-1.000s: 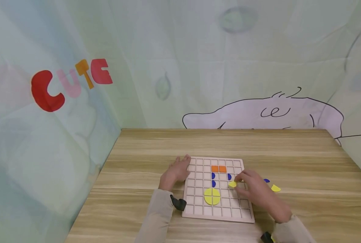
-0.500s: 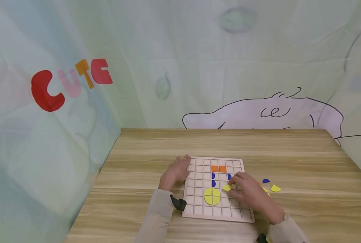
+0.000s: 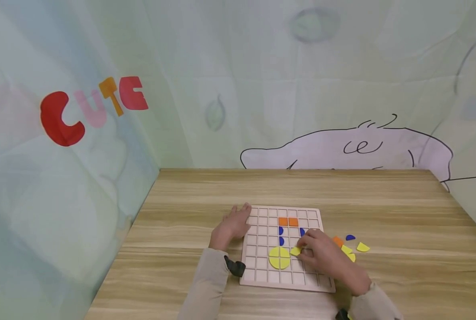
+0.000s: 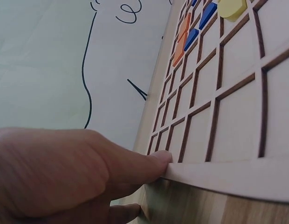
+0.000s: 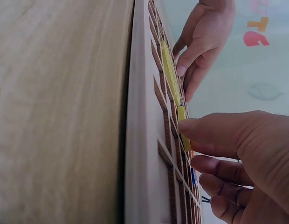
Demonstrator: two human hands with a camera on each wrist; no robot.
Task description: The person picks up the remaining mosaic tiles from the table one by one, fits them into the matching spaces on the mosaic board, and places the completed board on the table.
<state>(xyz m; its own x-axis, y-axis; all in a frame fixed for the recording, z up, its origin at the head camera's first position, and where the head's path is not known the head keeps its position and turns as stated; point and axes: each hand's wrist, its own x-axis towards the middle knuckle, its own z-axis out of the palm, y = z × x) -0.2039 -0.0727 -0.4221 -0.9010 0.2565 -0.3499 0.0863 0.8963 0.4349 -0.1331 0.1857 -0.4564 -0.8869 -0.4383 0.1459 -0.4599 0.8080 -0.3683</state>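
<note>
Left: the left hand (image 3: 231, 226) rests, fingers loosely extended, against the grid board (image 3: 244, 275) along its left edge; light, steady pressure there should prevent sliding. Centre: the yellow disc (image 3: 275, 252), four quarters, lies in the grid. Just right of it, over the board, the right hand (image 3: 328, 258) pinches a yellow piece (image 3: 295, 251) between thumb and fingers; best squared to its cell before pressing flat. Right: loose pieces (image 3: 363, 247) on the tabletop (image 3: 406, 213), best left undisturbed.
</note>
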